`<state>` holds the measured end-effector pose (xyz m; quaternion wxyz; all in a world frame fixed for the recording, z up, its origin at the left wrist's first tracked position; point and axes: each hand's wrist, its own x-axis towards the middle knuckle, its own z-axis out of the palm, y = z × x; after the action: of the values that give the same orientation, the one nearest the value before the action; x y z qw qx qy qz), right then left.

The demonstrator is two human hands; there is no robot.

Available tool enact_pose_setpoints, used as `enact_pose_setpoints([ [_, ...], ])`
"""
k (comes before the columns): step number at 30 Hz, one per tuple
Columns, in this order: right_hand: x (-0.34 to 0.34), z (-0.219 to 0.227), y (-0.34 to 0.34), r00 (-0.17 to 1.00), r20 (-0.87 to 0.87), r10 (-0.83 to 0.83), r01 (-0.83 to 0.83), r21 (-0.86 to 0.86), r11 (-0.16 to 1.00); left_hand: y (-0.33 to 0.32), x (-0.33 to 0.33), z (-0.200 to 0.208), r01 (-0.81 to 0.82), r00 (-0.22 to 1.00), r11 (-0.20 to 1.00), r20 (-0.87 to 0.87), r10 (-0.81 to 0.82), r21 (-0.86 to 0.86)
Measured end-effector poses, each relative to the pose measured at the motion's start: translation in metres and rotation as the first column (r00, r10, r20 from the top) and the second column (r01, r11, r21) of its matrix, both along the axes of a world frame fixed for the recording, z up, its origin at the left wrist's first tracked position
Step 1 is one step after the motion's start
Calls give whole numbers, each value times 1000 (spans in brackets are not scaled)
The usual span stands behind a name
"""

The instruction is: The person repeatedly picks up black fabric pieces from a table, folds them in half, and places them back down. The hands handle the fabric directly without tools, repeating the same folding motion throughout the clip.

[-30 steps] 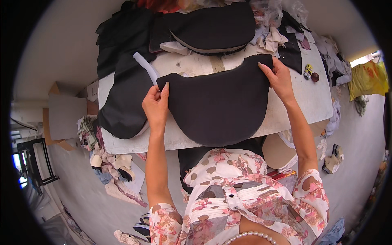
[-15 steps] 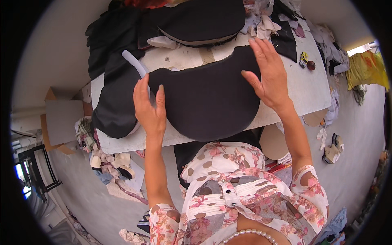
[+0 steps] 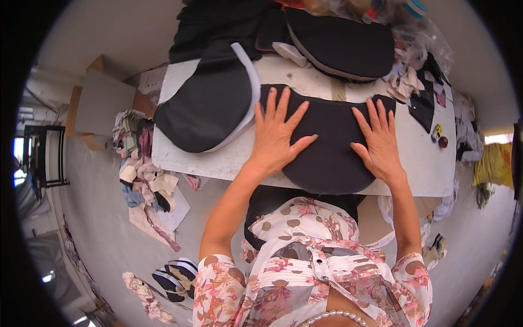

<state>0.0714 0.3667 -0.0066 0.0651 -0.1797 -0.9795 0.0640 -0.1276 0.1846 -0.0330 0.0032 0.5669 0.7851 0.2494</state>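
Observation:
A rounded black fabric piece (image 3: 332,155) with a scooped far edge lies flat at the near edge of the white table (image 3: 218,166). My left hand (image 3: 277,136) presses on its left side, fingers spread. On its right side rests my right hand (image 3: 378,144), fingers stretched out and apart. Neither hand grips anything. Left of my left hand sits another black curved piece (image 3: 210,103) with a white edge strip (image 3: 251,82). Beyond the middle of the table is a stack of black curved pieces (image 3: 346,46) with a pale layer showing along its edge.
Folded black cloth (image 3: 215,27) is piled at the far left. Fabric scraps (image 3: 406,82) and clear plastic (image 3: 430,41) crowd the far right, near a small yellow toy car (image 3: 437,131) and a dark red ball (image 3: 443,142). Scrap heaps (image 3: 147,180) and a cardboard box (image 3: 103,106) stand left.
My left hand has moved right, from beside the black piece onto it. My right hand has come down nearer onto the right side. The view has shifted, with the table now appearing further right.

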Motion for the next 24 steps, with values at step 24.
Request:
enact_pose_setpoints([
  [24, -304, -16, -180, 879, -358, 314, -455, -436, 776, -167, -134, -39, -844, 528, 330, 547, 650, 422],
])
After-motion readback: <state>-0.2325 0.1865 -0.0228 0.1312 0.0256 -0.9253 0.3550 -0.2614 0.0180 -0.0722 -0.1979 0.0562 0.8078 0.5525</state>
